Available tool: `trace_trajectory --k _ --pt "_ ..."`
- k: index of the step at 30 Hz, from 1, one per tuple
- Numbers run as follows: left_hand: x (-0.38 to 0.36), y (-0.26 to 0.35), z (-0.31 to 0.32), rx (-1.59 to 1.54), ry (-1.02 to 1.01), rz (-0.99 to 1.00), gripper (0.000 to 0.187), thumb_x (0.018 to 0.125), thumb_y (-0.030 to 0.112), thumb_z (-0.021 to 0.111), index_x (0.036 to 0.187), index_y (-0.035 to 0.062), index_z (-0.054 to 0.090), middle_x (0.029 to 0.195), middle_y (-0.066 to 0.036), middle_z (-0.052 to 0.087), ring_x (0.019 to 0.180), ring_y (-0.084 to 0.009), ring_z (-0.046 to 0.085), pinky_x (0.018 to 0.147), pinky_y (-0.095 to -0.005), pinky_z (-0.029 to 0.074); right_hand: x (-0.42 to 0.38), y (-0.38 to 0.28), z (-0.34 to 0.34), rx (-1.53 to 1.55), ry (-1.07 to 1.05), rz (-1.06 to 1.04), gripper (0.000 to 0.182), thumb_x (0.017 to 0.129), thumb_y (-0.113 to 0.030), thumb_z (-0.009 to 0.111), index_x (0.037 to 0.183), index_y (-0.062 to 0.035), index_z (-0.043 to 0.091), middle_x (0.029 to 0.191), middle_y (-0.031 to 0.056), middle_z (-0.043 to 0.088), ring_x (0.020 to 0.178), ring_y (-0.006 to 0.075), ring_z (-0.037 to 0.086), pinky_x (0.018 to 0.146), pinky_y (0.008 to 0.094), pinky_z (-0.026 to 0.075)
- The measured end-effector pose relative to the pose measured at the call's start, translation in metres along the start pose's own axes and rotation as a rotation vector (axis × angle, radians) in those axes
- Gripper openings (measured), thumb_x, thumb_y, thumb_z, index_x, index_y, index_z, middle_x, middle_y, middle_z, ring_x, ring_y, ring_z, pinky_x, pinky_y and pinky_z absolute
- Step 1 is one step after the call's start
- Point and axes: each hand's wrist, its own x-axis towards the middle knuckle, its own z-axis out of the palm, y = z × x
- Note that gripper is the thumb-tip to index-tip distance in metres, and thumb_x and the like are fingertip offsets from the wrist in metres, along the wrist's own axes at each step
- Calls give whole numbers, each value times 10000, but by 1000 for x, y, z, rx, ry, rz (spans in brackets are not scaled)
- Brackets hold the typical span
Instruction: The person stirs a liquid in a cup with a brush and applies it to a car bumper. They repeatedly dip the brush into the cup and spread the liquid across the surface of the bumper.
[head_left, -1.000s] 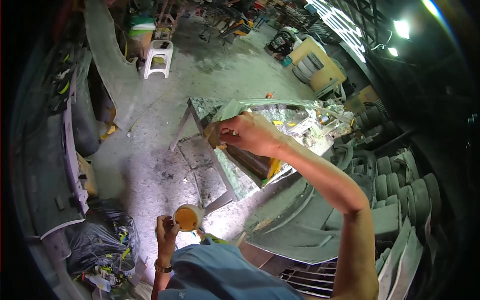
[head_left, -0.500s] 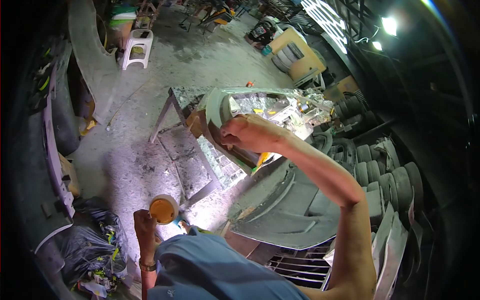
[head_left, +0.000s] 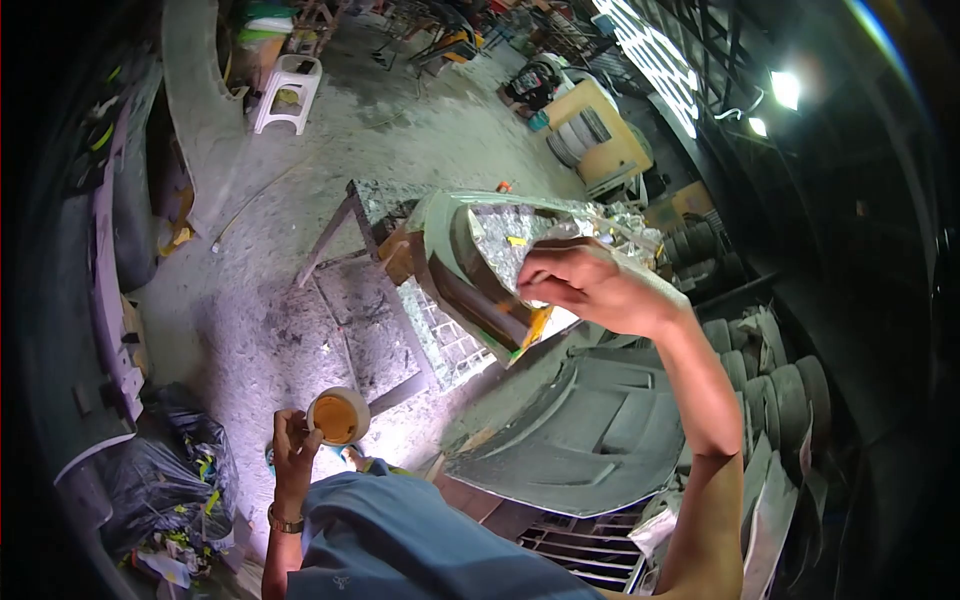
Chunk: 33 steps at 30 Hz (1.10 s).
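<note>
The right hand (head_left: 590, 285) is now working farther right along the panel (head_left: 470, 280) than a second ago, while the left hand (head_left: 295, 450) is keeping its cup (head_left: 338, 416) low and near the body, much where it was. The right hand's fingers are curled together, knuckles up, as if pinching something small against the panel's upper right part; what they are pinching cannot be told. The left hand is closed around the cup's side, holding it upright, orange paste showing inside. The panel, a curved grey body part, is lying tilted on a metal stand (head_left: 345, 225) in the middle of the floor, its near edge dropping toward a larger grey panel (head_left: 580, 430) lying on the ground to the right. Judging by its thin shell, the tilted panel is looking light but wide and awkward, somewhat flexible, with a dusty, slippery surface; gripping its rims with both hands would seem safest. The cup is appearing light and easily squeezed, so a loose hold round the wall is suiting it. A white stool (head_left: 288, 90) is standing far left, and black bags (head_left: 165, 475) are slumping near left.
</note>
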Motion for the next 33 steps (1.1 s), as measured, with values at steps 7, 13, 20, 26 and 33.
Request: trace_trajectory --k 7,13,20,26,33 --pt "-3 -15 -9 34 36 68 332 853 190 661 1060 63 436 907 0 466 794 -68 462 710 -229 404 66 15 61 -600 -68 -294 137 792 -10 569 925 -37 587 1016 105 576 1000 243 606 859 362 523" --pt "-8 -14 -8 40 67 -3 276 848 116 636 1030 70 434 877 15 440 766 -57 436 692 -221 390 36 12 52 -547 -170 -361 104 826 -70 560 927 -44 562 915 80 504 894 242 564 798 360 484" --pt "-1 -7 0 -17 12 33 324 845 146 657 1074 52 448 903 -4 501 815 -69 499 747 -234 428 -2 -28 13 -284 -327 -68 154 793 28 548 941 -8 566 885 140 571 876 283 603 716 424 456" --pt "16 19 16 156 -21 71 502 789 230 742 1124 28 427 933 -99 604 847 -148 612 737 -302 515 -10 -67 29 102 127 99 134 848 -28 649 980 -26 624 833 96 622 746 221 617 665 321 486" --pt "18 56 30 106 -66 115 556 797 243 754 1173 29 405 979 -139 622 902 -191 642 804 -325 522 13 -83 150 200 234 -52 226 824 -60 669 1047 -30 652 855 97 613 738 250 637 628 349 531"
